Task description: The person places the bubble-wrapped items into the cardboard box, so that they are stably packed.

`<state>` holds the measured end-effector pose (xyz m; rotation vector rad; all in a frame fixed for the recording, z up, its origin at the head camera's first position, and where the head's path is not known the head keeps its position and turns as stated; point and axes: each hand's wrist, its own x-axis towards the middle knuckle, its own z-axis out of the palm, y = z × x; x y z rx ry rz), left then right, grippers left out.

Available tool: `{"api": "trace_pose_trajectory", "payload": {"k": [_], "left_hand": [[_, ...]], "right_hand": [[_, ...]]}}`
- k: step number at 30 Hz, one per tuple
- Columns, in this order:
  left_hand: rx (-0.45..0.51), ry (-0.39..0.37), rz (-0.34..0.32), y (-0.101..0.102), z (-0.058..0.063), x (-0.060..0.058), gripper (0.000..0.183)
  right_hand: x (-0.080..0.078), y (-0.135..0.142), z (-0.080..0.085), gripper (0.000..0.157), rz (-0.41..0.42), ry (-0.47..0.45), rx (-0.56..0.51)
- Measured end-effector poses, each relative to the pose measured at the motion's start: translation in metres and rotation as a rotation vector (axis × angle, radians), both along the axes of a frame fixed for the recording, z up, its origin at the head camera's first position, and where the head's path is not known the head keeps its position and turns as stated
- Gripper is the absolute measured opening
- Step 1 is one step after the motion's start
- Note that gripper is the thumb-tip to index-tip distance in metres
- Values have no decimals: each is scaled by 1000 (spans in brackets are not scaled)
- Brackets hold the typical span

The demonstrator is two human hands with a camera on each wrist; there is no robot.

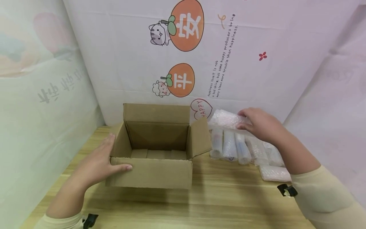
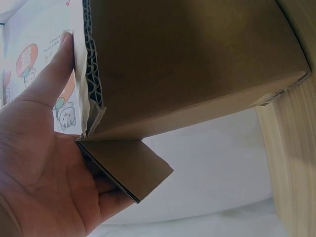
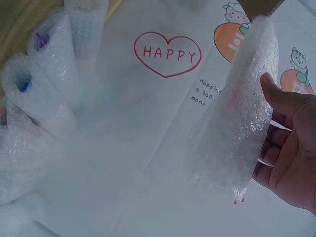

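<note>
An open cardboard box [image 1: 148, 173] stands on the table with its flaps spread. My left hand [image 1: 97, 160] holds its near left corner, thumb lying over the front flap and fingers behind the left flap [image 2: 131, 168]. To the right of the box, my right hand [image 1: 258, 124] pinches one end of a bubble-wrapped package [image 1: 227, 119] between thumb and fingers. In the right wrist view this package [image 3: 242, 118] is raised, long and see-through, with a faint pink tint inside. Below it lies a row of bubble-wrapped rolls [image 1: 229, 146].
Another bubble-wrapped bundle [image 1: 275, 173] lies at the right of the row, nearer me. The right flap [image 1: 201, 136] of the box sticks out towards the rolls. A white printed cloth [image 1: 128, 54] hangs behind the wooden table [image 1: 228, 197] and along both sides.
</note>
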<state>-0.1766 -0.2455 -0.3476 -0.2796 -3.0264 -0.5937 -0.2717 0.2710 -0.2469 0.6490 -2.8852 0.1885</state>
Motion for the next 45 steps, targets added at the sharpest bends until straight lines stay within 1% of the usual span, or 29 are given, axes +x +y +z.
{"api": "trace_pose_trajectory", "payload": {"k": [5, 9, 16, 22, 26, 29, 34, 37, 42, 45], "left_hand": [[1, 2, -5, 0, 1, 0, 135], [4, 6, -9, 1, 2, 1, 135], [-8, 3, -11, 0, 1, -1, 136], [-19, 0, -3, 0, 1, -2, 136], [-18, 6, -4, 0, 2, -1, 136], [-14, 12, -11, 1, 3, 0, 136], [-19, -1, -12, 1, 5, 1, 136], [-19, -9, -10, 1, 6, 1, 137], [-17, -6, -10, 1, 7, 1, 137], [-22, -4, -9, 1, 7, 1, 137]], "right_hand": [[-4, 1, 13, 49, -16, 12, -18], [-5, -10, 27, 48, 11, 23, -49], [-11, -44, 48, 43, 89, 55, -64], [-16, -81, 65, 45, 124, 27, -52], [-20, -104, 72, 46, 141, 20, -55], [-23, -120, 77, 45, 157, 23, -65], [-27, -146, 84, 49, 177, -3, -80], [-28, -161, 85, 50, 212, -7, -97], [-32, -187, 81, 41, 277, 6, -111], [-37, -200, 74, 38, 287, -12, -123]]}}
